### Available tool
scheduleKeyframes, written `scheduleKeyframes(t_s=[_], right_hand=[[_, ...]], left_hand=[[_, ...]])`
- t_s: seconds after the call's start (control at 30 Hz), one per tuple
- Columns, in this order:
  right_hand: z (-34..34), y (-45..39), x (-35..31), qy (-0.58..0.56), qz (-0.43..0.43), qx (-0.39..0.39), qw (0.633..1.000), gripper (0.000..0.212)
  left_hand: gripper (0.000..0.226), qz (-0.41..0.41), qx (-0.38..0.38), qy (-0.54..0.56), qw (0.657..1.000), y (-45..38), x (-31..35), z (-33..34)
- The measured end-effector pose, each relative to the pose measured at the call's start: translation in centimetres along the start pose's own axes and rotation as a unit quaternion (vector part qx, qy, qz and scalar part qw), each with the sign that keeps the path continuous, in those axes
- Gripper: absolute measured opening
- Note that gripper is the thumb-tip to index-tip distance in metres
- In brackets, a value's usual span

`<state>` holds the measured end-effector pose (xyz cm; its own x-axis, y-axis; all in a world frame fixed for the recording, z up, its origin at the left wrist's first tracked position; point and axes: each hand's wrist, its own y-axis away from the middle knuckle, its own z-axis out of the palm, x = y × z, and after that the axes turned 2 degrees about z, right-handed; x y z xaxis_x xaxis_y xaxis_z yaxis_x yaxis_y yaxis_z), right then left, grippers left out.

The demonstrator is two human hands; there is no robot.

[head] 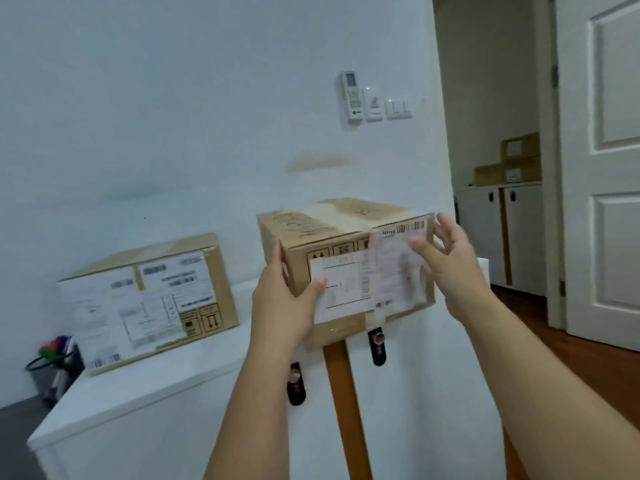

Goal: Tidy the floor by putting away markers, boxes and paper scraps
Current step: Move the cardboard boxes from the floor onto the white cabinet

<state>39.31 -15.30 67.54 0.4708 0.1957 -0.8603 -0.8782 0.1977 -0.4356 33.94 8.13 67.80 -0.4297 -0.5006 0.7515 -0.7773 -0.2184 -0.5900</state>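
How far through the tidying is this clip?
One labelled cardboard box already sits on the white cabinet top. Both hands, left hand and right hand, hold a second taped cardboard box above it, not yet set down. The floor is mostly out of view.

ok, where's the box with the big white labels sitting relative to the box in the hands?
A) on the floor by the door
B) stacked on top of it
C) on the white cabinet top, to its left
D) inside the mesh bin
C: the labelled box rests on the white cabinet top, left of the held box, which the left hand grips while the right hand is at its other side.
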Motion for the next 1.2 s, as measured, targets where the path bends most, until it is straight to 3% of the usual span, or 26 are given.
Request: scheduleKeyframes(t_s=[0.13,0.33,0.47,0.63,0.93,1.1,1.2], right_hand=[[3.8,-1.6,1.4,0.099,-0.017,-0.052,0.994,0.075],[9.4,-3.1,4.6,0.244,-0.032,-0.114,0.963,0.092],[11.3,-3.2,6.3,0.301,-0.043,-0.101,0.947,0.09],[13.1,-4.1,7.7,0.321,-0.015,-0.135,0.937,0.099],[14.9,-5.8,9.9,0.333,0.028,-0.17,0.927,0.099],[14.2,-4.9,9.7,0.383,0.05,-0.227,0.894,0.102],[12.2,-3.3,9.1,0.399,0.019,-0.194,0.896,0.09]], left_hand=[[0.091,0.019,0.061,-0.138,0.988,-1.1,-1.7,-1.8],[0.075,0.011,0.179,-0.244,0.953,-2.4,-5.3,-3.7],[0.096,-0.029,0.226,-0.351,0.908,-3.1,-7.4,-5.1],[0.119,-0.097,0.179,-0.38,0.902,-5.0,-9.8,-6.3],[0.117,-0.112,0.15,-0.382,0.905,-6.6,-10.6,-5.9],[0.115,-0.11,0.144,-0.398,0.899,-6.3,-10.9,-6.6],[0.108,-0.097,0.152,-0.38,0.907,-5.4,-10.1,-6.2]])
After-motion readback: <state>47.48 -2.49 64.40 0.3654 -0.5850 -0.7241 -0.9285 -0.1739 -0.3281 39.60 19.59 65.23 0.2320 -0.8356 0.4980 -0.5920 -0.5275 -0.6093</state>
